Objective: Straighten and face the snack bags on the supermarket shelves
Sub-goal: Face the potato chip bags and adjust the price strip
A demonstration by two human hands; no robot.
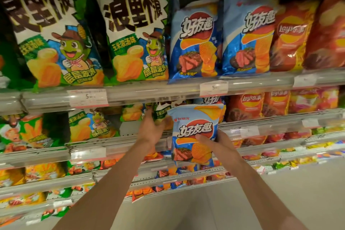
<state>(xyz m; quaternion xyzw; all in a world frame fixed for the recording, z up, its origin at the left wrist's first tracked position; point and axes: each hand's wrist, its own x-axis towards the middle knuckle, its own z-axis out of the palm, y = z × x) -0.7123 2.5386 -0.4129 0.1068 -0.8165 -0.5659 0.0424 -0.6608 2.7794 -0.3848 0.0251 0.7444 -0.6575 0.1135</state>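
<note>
A small blue chip bag (194,127) with a steak picture hangs upright in front of the second shelf, its front facing me. My right hand (214,142) grips its right side, thumb across the front. My left hand (151,127) reaches into the second shelf, fingers curled on a small green corn-snack bag (160,113) just left of the blue bag. Another blue bag (212,100) stands behind on that shelf. Large green bags (134,33) and large blue bags (196,39) stand upright on the shelf above.
Red Lay's bags (291,37) fill the right of the upper shelf, smaller ones (250,104) the shelf below. Clear rails with price tags (213,87) edge every shelf. Lower shelves step out toward me with small packets. Grey floor (205,211) lies under my forearms.
</note>
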